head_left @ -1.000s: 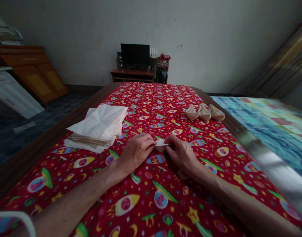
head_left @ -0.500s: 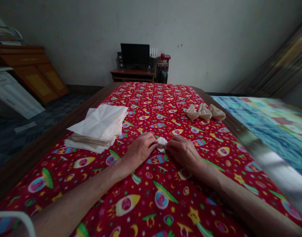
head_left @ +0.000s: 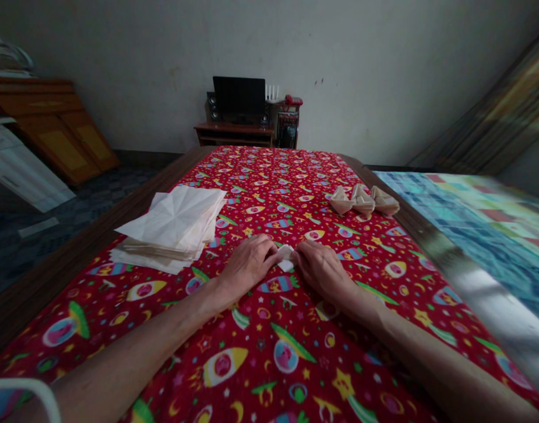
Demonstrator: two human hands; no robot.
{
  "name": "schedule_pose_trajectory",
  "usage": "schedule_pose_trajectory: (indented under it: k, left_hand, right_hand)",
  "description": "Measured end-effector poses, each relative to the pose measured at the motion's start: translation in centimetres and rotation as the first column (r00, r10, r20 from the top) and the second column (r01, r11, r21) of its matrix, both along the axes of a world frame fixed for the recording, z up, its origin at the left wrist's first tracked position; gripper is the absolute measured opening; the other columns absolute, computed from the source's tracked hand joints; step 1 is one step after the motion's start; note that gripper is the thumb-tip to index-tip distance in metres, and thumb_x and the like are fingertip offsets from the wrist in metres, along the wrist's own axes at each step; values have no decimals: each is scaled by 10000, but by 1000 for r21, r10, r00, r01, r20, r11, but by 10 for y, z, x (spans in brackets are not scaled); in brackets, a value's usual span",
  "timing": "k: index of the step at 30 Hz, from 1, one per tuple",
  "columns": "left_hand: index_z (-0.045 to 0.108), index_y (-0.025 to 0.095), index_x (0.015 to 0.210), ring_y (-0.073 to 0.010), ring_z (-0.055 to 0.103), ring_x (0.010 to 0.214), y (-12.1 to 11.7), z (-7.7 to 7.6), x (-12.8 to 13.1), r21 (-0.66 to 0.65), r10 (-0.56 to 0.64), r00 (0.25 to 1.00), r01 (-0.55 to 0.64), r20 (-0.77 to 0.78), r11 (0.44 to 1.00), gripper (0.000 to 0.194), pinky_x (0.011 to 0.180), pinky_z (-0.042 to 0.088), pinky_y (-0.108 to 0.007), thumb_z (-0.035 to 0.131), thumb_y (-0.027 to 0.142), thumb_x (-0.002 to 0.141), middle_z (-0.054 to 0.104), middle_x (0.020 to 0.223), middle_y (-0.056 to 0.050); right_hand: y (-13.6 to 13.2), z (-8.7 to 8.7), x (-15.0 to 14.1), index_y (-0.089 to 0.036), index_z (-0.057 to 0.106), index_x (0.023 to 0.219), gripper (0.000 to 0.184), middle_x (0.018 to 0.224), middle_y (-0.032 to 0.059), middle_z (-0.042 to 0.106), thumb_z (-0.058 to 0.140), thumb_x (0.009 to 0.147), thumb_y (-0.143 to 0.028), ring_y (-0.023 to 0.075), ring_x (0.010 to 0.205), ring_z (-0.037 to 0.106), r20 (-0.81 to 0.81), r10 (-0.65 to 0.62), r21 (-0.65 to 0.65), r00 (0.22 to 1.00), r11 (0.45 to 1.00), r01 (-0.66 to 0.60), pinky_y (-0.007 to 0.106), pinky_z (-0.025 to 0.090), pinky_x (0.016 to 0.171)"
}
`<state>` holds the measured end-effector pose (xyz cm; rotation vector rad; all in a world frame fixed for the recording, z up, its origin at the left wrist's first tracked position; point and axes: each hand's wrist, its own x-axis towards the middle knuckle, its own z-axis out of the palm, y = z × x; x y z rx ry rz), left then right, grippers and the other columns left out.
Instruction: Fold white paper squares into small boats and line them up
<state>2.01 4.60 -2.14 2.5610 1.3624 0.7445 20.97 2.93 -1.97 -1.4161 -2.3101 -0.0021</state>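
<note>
A small folded piece of white paper (head_left: pixel 286 258) is held low over the red patterned cloth, between both hands. My left hand (head_left: pixel 250 259) pinches its left side with thumb and fingers. On the opposite side, my right hand (head_left: pixel 321 265) is closed on the paper's right edge. The fingertips cover part of the folds. To the left lies a stack of creased white paper sheets (head_left: pixel 174 217), the top one marked with fold lines fanning from its middle. Several folded paper pieces (head_left: pixel 363 201) stand in a row at the right side of the cloth.
The red cloth (head_left: pixel 269 352) covers a dark wooden table (head_left: pixel 119 217). A white curved tube or cable (head_left: pixel 35 385) shows at the lower left. Beyond the table are a monitor (head_left: pixel 239 97) and a red telephone (head_left: pixel 291 100). A bed (head_left: pixel 481 223) is to the right.
The paper between my fingers has turned and flattened, showing a more compact white face. Both hands stay in nearly the same place. The view has shifted slightly.
</note>
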Motion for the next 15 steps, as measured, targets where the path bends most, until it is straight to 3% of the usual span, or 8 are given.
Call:
schedule_pose_trajectory:
  k: [5, 15]
  left_hand:
    - [608, 180, 796, -153, 579, 811, 4, -1, -4, -42, -27, 997, 30, 66, 999, 101, 719, 428, -243, 568, 235, 870, 610, 831, -13]
    - [598, 190, 732, -158, 575, 733, 0, 5, 6, -30, 155, 987, -156, -28, 987, 171, 645, 393, -261, 599, 322, 840, 614, 796, -11]
  right_hand:
    - [-2, 2, 0, -197, 510, 729, 224, 721, 48, 555, 397, 921, -221, 152, 625, 478, 22, 33, 17, 999, 999, -33, 279, 346, 596]
    - [3, 6, 2, -180, 528, 788, 208, 741, 56, 579, 379, 926, -224, 149, 649, 491, 88, 44, -43, 995, 998, -40, 270, 318, 592]
